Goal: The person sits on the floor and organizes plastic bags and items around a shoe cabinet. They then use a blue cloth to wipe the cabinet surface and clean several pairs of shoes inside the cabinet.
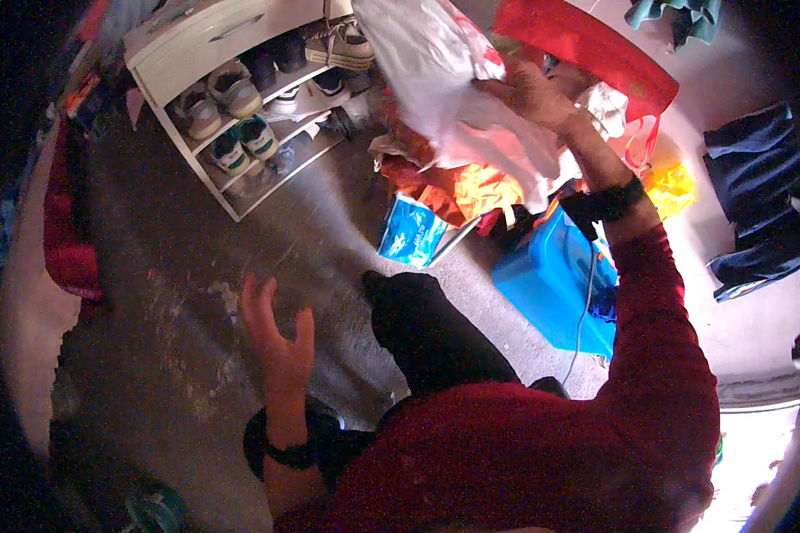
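Observation:
My right hand (pixel 537 96) is closed on a whitish plastic bag (pixel 427 60) with red print, which hangs in loose folds and is partly blurred. Below it is a heap of crumpled bags, among them an orange bag (pixel 487 190). A blue plastic packet (pixel 412 230) bearing writing sits at the heap's lower edge. My left hand (pixel 279 340) is held over the concrete floor (pixel 193 320), fingers apart and holding nothing. What lies under the heap is hidden.
A white shoe rack (pixel 203 166) with several pairs of shoes stands at upper left. Near my right forearm is a blue plastic bin (pixel 540 280), with a grey cable (pixel 588 313) in front. Dark blue cloth (pixel 753 200) hangs at right; a red panel (pixel 593 53) is above the heap.

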Demonstrator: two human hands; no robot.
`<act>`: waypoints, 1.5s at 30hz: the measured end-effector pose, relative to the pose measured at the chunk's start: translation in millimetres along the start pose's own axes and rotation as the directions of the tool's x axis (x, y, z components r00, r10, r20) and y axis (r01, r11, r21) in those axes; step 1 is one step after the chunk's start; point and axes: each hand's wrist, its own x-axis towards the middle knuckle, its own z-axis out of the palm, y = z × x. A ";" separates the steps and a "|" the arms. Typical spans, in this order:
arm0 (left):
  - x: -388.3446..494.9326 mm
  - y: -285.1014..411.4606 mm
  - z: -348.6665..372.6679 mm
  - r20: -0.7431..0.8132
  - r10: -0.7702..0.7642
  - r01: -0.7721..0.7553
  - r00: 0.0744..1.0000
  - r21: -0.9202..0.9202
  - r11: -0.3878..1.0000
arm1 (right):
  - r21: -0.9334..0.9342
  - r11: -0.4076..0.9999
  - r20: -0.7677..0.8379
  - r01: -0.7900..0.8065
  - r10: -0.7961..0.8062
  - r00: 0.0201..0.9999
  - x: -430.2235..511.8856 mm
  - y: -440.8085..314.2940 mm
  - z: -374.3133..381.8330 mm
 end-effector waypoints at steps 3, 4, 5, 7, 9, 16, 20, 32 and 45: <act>-2.4 -1.3 4.2 0.052 -0.017 0.017 0.999 -0.006 1.000 | -0.567 0.821 0.036 -0.059 0.096 0.995 -6.7 62.0 0.1; -3.7 -1.3 4.3 0.065 -0.032 0.032 0.997 -0.008 0.999 | -0.443 0.893 0.100 -0.072 0.129 0.987 -13.9 79.4 11.0; -4.8 -0.9 4.0 0.078 -0.048 0.049 0.996 -0.008 0.999 | -0.346 0.921 0.139 -0.179 0.239 0.961 -20.6 94.6 21.4; -6.4 0.2 2.3 0.099 -0.088 0.090 0.991 -0.015 0.996 | -0.543 0.838 0.295 -0.052 0.248 0.923 -36.3 112.8 45.0; -5.8 1.4 0.7 0.108 -0.110 0.114 0.988 -0.032 0.993 | -0.513 0.853 0.302 0.100 0.070 0.951 -39.4 119.6 54.7; 0.8 3.1 -10.1 0.142 -0.152 0.165 0.978 -0.090 0.982 | -0.556 0.827 0.440 0.082 0.209 0.873 -51.0 69.2 63.4; 5.3 1.1 -14.8 0.151 -0.188 0.203 0.971 -0.089 0.975 | -0.537 0.844 0.470 0.009 0.290 0.834 -67.6 50.7 77.7; 4.0 -8.9 -23.1 0.141 -0.309 0.326 0.941 -0.124 0.937 | -0.468 0.884 0.408 -0.002 0.218 0.887 -86.6 49.7 85.2; 11.8 -11.9 -14.2 0.138 -0.275 0.288 0.952 -0.087 0.954 | -0.224 0.938 -0.018 -0.265 0.268 0.963 -54.9 80.7 47.0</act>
